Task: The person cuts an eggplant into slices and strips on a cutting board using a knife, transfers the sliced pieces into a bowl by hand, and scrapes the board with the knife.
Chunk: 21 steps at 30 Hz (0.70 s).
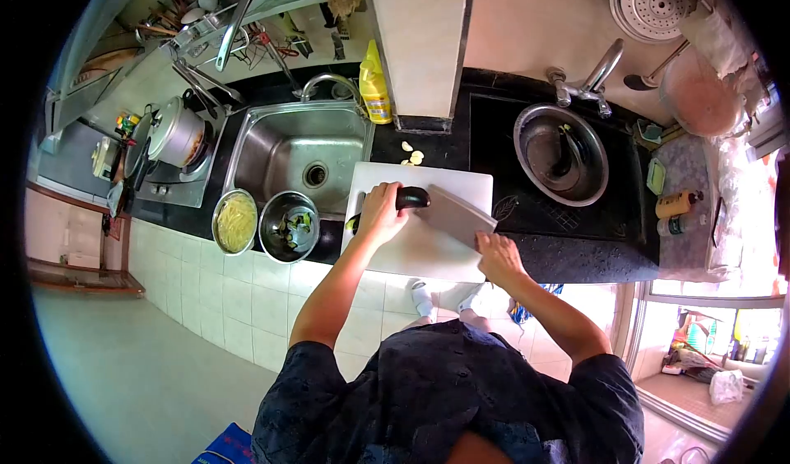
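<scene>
My left hand is wrapped round a dark eggplant over the white cutting board. The eggplant's rounded end sticks out to the right of my fingers, and a small part with a green tip shows on the left. My right hand grips a cleaver near the board's right edge; its handle is mostly hidden by my fingers. The wide blade slants up and left, with its far end beside the eggplant's exposed end. Whether blade and eggplant touch, I cannot tell.
Left of the board stand a bowl of dark cut pieces and a bowl of pale shreds, before the sink. Pale pieces lie behind the board. A metal basin holding eggplant is at right.
</scene>
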### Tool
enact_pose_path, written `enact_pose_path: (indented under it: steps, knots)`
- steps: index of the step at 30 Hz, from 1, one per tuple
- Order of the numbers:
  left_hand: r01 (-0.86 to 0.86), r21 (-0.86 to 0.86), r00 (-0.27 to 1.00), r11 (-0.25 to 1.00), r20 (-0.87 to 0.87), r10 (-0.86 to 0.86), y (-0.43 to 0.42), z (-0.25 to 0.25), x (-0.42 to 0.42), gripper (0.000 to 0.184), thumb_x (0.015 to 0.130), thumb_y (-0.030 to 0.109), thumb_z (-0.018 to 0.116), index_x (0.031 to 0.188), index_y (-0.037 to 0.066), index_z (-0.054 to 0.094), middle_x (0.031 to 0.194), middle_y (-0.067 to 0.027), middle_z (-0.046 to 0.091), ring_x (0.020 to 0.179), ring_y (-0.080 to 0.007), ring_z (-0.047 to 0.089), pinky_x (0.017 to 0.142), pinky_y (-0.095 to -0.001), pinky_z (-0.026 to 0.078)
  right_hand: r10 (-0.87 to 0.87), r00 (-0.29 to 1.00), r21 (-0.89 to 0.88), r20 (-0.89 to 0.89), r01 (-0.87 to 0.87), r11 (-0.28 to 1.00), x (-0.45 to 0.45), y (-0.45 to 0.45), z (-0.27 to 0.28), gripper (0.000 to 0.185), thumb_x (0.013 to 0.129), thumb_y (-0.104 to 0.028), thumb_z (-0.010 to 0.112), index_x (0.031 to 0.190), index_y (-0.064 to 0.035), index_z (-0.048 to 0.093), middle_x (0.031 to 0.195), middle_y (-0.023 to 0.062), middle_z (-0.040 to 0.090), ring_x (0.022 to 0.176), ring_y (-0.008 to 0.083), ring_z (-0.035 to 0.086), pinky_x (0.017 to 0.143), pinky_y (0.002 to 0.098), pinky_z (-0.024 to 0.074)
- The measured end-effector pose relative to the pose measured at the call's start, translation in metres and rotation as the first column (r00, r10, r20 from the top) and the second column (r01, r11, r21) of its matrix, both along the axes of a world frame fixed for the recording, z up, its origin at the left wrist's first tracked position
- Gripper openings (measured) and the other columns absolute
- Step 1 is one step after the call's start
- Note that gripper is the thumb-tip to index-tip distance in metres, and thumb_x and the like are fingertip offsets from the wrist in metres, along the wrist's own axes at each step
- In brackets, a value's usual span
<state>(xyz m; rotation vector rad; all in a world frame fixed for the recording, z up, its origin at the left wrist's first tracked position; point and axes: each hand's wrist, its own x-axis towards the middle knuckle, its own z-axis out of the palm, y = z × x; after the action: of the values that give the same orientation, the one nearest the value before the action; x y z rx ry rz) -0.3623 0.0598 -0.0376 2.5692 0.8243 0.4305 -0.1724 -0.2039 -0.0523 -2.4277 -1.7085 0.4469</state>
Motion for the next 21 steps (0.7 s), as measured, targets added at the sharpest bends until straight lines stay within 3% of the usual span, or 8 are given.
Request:
enact_pose_path:
  steps: [4, 6, 8, 9, 11, 14, 18, 21]
  knots:
    - [0.102, 0.071, 0.994, 0.992, -0.037, -0.100, -0.010, -0.009, -0.009, 0.054, 0.074, 0.011, 0.074, 0.125, 0.006, 0.057, 0.120, -0.0163, 0.058, 0.114, -0.0358, 0.056, 0.099, -0.0489, 0.044, -0.118, 0.990, 0.068, 0.082, 0.113, 0.991, 0.013, -0.033, 0.005, 0.043, 0.081, -0.012, 0.062, 0.121, 0.0008, 0.057, 0.111, 0.0231, 0.062, 0.102, 0.0379, 0.064, 0.093, 0.0487, 0.0515]
    - [0.176, 0.115, 0.984, 0.978, -0.035, -0.173, -0.019, -0.021, -0.002, 0.059, 0.072, 0.011, 0.076, 0.127, 0.006, 0.057, 0.123, -0.0143, 0.056, 0.117, -0.0330, 0.053, 0.101, -0.0483, 0.043, -0.276, 0.961, 0.031, -0.010, 0.276, 0.961, 0.019, -0.039, 0.041, 0.038, 0.085, -0.015, 0.062, 0.120, -0.0004, 0.058, 0.114, 0.0228, 0.062, 0.101, 0.0414, 0.066, 0.088, 0.0481, 0.0555]
    - [0.257, 0.222, 0.966, 0.940, -0.059, -0.250, -0.036, -0.023, 0.005, 0.064, 0.071, 0.012, 0.077, 0.131, 0.004, 0.056, 0.126, -0.0145, 0.056, 0.120, -0.0321, 0.052, 0.103, -0.0487, 0.042, -0.394, 0.917, 0.133, -0.063, 0.399, 0.907, 0.023, -0.044, 0.060, 0.035, 0.091, -0.019, 0.061, 0.122, -0.0019, 0.058, 0.116, 0.0240, 0.064, 0.098, 0.0432, 0.067, 0.085, 0.0500, 0.0558]
    - [0.306, 0.170, 0.948, 0.937, -0.143, -0.283, -0.045, -0.021, 0.007, 0.066, 0.071, 0.012, 0.076, 0.133, 0.003, 0.055, 0.129, -0.0146, 0.055, 0.123, -0.0324, 0.051, 0.106, -0.0486, 0.040, -0.409, 0.907, 0.173, -0.100, 0.420, 0.891, 0.027, -0.044, 0.069, 0.032, 0.094, -0.021, 0.061, 0.120, -0.0019, 0.059, 0.115, 0.0249, 0.066, 0.097, 0.0436, 0.068, 0.085, 0.0505, 0.0555]
    - [0.272, 0.194, 0.962, 0.943, -0.042, -0.269, -0.057, -0.036, 0.005, 0.063, 0.074, 0.013, 0.072, 0.133, 0.002, 0.055, 0.131, -0.0156, 0.054, 0.125, -0.0347, 0.049, 0.109, -0.0524, 0.037, -0.370, 0.912, 0.240, -0.179, 0.405, 0.882, 0.035, -0.043, 0.080, 0.030, 0.100, -0.026, 0.057, 0.115, -0.0009, 0.062, 0.105, 0.0269, 0.070, 0.095, 0.0451, 0.069, 0.082, 0.0525, 0.0544]
    - [0.198, 0.156, 0.967, 0.968, 0.128, -0.219, -0.066, -0.020, -0.004, 0.061, 0.076, 0.012, 0.071, 0.134, 0.004, 0.054, 0.131, -0.0163, 0.053, 0.126, -0.0359, 0.048, 0.111, -0.0552, 0.034, -0.436, 0.874, 0.009, -0.215, 0.448, 0.894, 0.026, -0.034, 0.072, 0.029, 0.101, -0.028, 0.055, 0.108, -0.0015, 0.064, 0.095, 0.0279, 0.070, 0.090, 0.0477, 0.068, 0.078, 0.0550, 0.0539]
    - [0.035, 0.118, 0.973, 0.992, 0.222, -0.061, -0.083, -0.039, 0.001, 0.040, 0.083, 0.030, 0.077, 0.115, 0.008, 0.066, 0.124, -0.0113, 0.056, 0.116, -0.0334, 0.051, 0.098, -0.0509, 0.038, -0.387, 0.880, -0.027, -0.276, 0.395, 0.918, -0.002, -0.021, 0.043, 0.026, 0.100, -0.026, 0.053, 0.095, -0.0019, 0.062, 0.085, 0.0290, 0.068, 0.083, 0.0500, 0.066, 0.075, 0.0589, 0.0523]
    - [-0.068, 0.114, 0.970, 0.991, 0.238, 0.039, -0.087, -0.043, 0.012, 0.042, 0.083, 0.042, 0.079, 0.107, 0.009, 0.068, 0.120, -0.0095, 0.057, 0.111, -0.0320, 0.052, 0.094, -0.0490, 0.038, -0.356, 0.888, -0.034, -0.292, 0.362, 0.931, -0.020, -0.010, 0.043, 0.027, 0.100, -0.025, 0.053, 0.096, -0.0007, 0.063, 0.087, 0.0277, 0.069, 0.084, 0.0491, 0.067, 0.076, 0.0567, 0.0532]
